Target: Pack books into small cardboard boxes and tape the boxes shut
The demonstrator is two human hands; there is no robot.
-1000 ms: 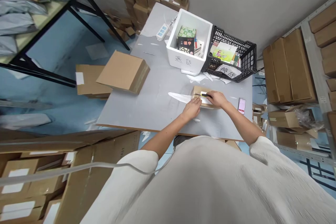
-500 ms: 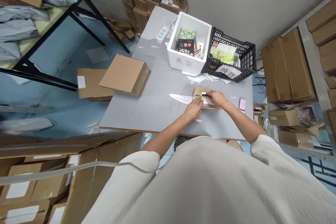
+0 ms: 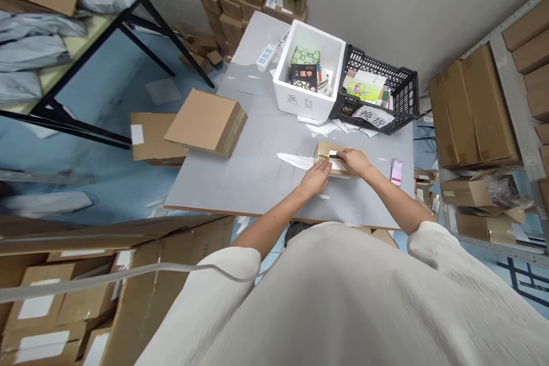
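One small cardboard parcel (image 3: 325, 150) lies flat on the grey table (image 3: 257, 174), under both hands. Right hand (image 3: 354, 162) is closed round a slim dark tool (image 3: 334, 155), its tip laid on the parcel's top just ahead of the knuckles. Left hand (image 3: 315, 178) rests fingers-down, clasping nothing, at the near edge beside that grip, seemingly to steady the parcel. Beyond the grip stand a white foam box (image 3: 305, 107) and a black crate (image 3: 405, 104)

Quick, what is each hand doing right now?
Left hand: open, fingers resting on the small cardboard box.
Right hand: closed around a slim dark tool, its tip on the box.
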